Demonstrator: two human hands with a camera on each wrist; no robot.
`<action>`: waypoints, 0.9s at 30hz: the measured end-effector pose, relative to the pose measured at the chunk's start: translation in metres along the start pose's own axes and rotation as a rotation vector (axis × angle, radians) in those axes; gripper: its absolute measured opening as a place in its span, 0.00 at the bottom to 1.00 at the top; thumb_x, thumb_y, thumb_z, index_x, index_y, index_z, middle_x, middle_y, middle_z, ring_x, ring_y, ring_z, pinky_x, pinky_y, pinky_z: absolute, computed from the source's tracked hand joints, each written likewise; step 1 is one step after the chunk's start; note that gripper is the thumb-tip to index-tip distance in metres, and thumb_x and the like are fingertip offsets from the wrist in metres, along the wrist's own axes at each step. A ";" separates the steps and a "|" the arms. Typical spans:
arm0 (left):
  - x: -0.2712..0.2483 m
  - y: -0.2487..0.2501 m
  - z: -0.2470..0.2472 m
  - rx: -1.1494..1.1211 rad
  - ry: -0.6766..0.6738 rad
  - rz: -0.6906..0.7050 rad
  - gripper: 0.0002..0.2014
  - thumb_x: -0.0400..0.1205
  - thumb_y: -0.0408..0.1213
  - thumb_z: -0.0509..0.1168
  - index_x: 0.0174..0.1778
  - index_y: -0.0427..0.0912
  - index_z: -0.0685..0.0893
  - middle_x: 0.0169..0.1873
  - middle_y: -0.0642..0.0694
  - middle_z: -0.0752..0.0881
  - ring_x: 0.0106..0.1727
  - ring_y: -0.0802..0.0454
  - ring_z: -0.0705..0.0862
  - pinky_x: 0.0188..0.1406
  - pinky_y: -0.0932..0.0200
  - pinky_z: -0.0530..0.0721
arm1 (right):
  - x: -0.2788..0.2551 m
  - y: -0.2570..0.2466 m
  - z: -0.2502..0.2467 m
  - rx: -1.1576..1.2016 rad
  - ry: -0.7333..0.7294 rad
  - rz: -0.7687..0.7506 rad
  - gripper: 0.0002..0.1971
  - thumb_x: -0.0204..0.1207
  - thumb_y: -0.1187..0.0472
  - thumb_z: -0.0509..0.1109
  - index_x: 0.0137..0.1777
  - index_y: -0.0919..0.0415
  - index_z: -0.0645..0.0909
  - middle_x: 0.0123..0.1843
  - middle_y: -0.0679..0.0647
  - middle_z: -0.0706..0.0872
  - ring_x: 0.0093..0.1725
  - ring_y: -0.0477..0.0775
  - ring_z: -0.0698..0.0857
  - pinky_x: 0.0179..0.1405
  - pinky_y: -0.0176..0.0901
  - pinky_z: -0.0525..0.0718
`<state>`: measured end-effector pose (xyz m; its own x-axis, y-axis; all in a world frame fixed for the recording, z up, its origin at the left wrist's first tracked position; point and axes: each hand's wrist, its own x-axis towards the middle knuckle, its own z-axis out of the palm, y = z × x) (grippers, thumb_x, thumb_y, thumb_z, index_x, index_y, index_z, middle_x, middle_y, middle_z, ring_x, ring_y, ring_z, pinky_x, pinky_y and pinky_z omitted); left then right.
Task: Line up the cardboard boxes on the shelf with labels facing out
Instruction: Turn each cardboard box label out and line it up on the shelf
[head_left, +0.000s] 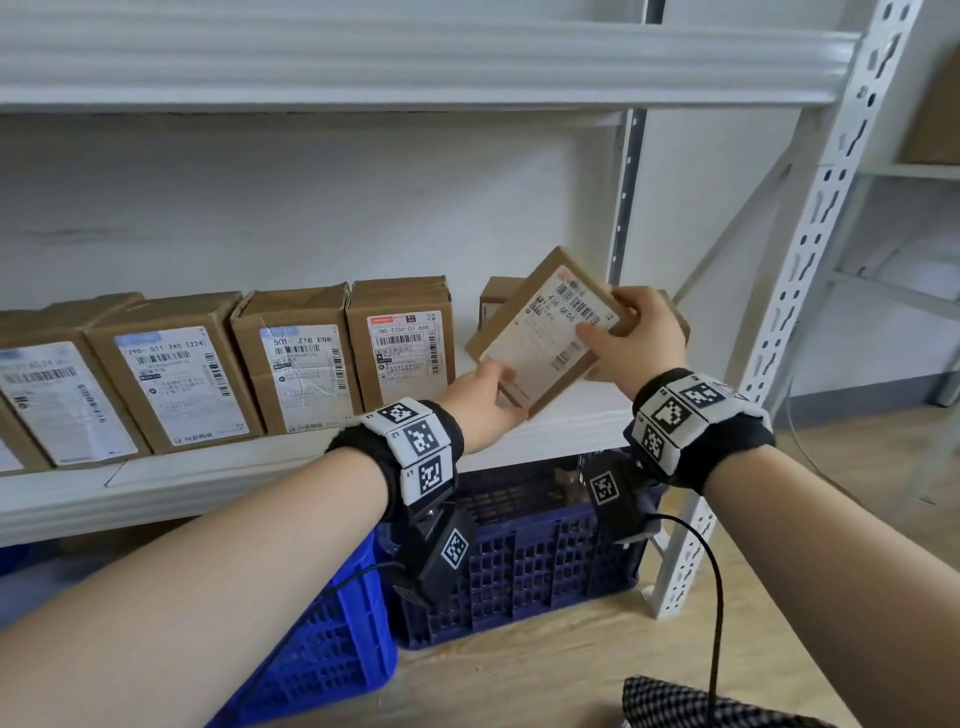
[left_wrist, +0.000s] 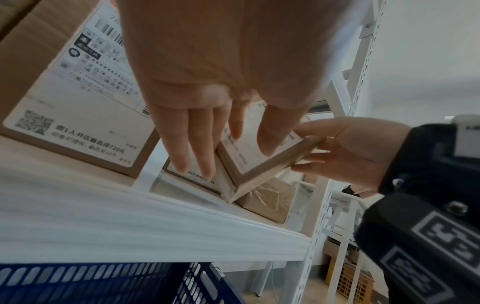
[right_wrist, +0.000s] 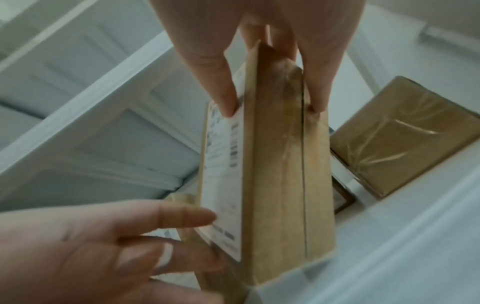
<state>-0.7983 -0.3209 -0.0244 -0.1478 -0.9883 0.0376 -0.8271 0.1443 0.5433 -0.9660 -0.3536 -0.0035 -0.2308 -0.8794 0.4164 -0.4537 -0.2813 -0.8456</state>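
Fingers (right_wrist: 226, 98) of both our hands pinch tilted box (head_left: 545, 332) center-right; 4 boxes (head_left: 397, 348) lined up left, approx. 2 left.

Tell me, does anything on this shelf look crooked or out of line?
Yes. The held box is tilted diagonally, gripped by the left hand and right hand, not yet in the row of boxes. Behind it, loose boxes sit unaligned, labels not facing out.

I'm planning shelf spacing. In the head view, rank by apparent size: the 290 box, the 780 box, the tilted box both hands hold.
1. 290 box: largest, though nearest the camera, so partly perspective.
2. and 3. 780 box and tilted box look alike; unranked.
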 end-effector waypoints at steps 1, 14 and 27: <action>0.000 -0.001 -0.001 0.041 -0.028 0.005 0.26 0.82 0.41 0.63 0.77 0.43 0.66 0.74 0.42 0.73 0.71 0.45 0.76 0.65 0.59 0.74 | 0.001 -0.002 0.001 -0.044 -0.027 -0.042 0.23 0.72 0.64 0.72 0.68 0.60 0.75 0.60 0.55 0.85 0.56 0.54 0.86 0.57 0.49 0.86; -0.008 -0.024 -0.075 0.335 0.477 0.209 0.20 0.83 0.37 0.59 0.72 0.47 0.74 0.72 0.47 0.74 0.72 0.50 0.73 0.72 0.55 0.70 | 0.010 -0.012 0.045 -0.360 -0.177 -0.249 0.24 0.75 0.63 0.70 0.72 0.61 0.73 0.74 0.55 0.71 0.71 0.55 0.74 0.69 0.40 0.72; 0.030 -0.049 -0.086 0.637 0.318 0.126 0.35 0.82 0.55 0.58 0.82 0.45 0.56 0.82 0.46 0.59 0.83 0.48 0.56 0.81 0.50 0.54 | 0.037 -0.013 0.068 -0.303 -0.230 -0.232 0.26 0.72 0.63 0.73 0.71 0.57 0.74 0.71 0.55 0.76 0.68 0.56 0.76 0.72 0.44 0.73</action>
<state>-0.7157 -0.3623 0.0222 -0.1782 -0.9146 0.3630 -0.9840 0.1630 -0.0724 -0.9102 -0.4085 -0.0003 0.0886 -0.8783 0.4699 -0.7104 -0.3864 -0.5883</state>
